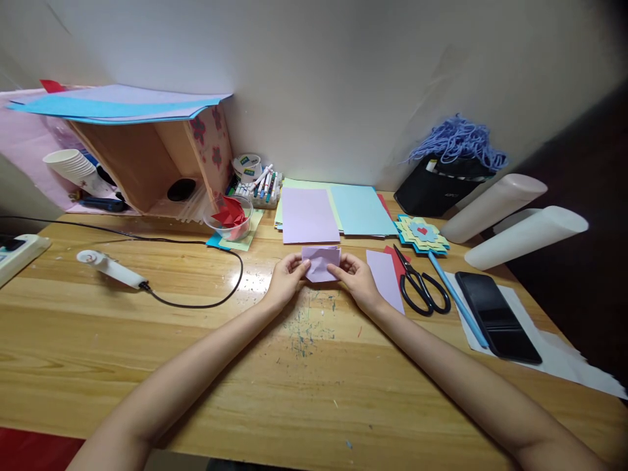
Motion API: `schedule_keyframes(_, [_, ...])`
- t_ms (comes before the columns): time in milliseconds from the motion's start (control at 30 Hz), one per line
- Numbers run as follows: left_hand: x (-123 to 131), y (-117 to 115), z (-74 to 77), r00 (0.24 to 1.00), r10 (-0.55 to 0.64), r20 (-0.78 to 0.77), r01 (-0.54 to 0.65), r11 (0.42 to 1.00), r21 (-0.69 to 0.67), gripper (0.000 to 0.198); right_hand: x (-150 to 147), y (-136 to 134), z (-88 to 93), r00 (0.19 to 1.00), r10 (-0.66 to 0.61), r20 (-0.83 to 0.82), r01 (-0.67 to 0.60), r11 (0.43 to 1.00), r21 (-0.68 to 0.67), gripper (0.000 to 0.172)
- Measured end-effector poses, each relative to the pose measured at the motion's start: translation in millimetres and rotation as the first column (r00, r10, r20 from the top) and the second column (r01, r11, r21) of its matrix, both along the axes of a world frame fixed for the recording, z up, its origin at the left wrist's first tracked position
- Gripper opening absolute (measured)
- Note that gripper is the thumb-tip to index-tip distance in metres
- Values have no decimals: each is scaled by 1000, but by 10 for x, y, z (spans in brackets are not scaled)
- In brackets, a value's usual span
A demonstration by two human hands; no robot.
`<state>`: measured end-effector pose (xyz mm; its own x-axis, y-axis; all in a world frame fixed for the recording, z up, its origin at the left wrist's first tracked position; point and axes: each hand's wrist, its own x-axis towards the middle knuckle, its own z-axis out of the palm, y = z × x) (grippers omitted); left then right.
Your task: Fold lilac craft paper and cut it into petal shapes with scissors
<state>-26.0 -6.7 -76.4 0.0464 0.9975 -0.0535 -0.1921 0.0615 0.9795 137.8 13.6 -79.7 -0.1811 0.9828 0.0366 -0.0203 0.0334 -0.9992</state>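
A small folded piece of lilac paper (321, 265) is held up between my two hands over the wooden table (245, 386). My left hand (287, 278) pinches its left edge, thumb in front and fingers behind. On the opposite edge my right hand (359, 278) grips it the same way. Creases show on the paper's front, and its top edges stand slightly apart. Just right of my right hand lie a lilac paper strip (385, 278) and black-handled scissors (422, 284), closed, with red paper partly under them.
Behind my hands lie lilac sheets (310, 216) and light blue sheets (366, 209). A white glue gun (110, 268) with a black cord rests at left. A paper flower (422, 232) on a blue stick, a phone (498, 317) and white rolls (527, 235) are at right. A box (216, 150) stands back left.
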Motion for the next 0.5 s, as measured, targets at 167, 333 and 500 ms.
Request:
schedule_keyframes(167, [56,-80,-46,993,-95,-70,94,995,-23,40,-21,-40,11,999,-43,-17,43,999,32,24])
schedule_keyframes(333, [69,-111,-59,975,-42,-218,51,998,33,33,-6,-47,37,983,-179,-38,183,964,191,25])
schedule_keyframes(500, [-10,-95,6,830,192,-523,-90,973,215,25,13,-47,52,988,-140,-59,151,950,273,16])
